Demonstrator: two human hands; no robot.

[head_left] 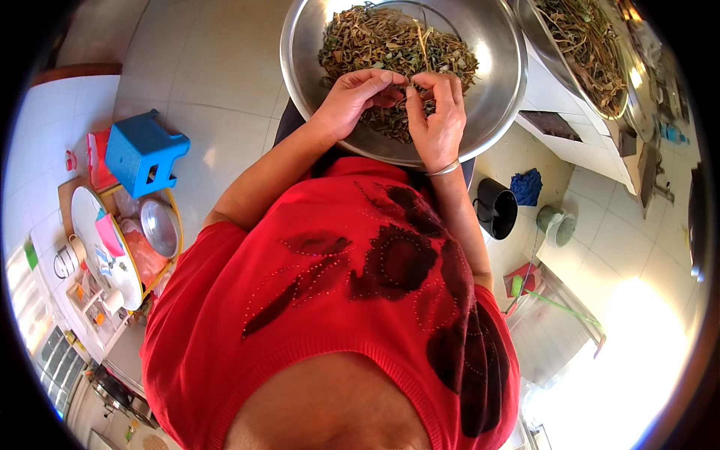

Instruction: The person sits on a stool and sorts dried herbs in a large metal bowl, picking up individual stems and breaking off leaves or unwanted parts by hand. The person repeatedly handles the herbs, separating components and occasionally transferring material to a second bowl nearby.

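Observation:
In the head view a wide stainless-steel basin (498, 95) rests on my lap. A heap of dried, chopped plant pieces (377, 42), brown and green, lies inside it. Over the heap, my left hand (363, 98) and my right hand (439, 115) meet fingertip to fingertip. Between them is a thin dried plant stem (423, 48), its pale upper part rising past my right fingers. The right thumb and forefinger pinch it; the left fingertips are drawn together at its lower part, where the grip is partly hidden. A silvery bracelet (447, 167) circles my right wrist.
At the upper right, a metal tray (574, 84) of long dried stems stands on a white-tiled counter. A black bucket (498, 209) and blue cloth (526, 187) are on the floor. To the left are a blue plastic stool (145, 147) and a round tabletop (93, 236).

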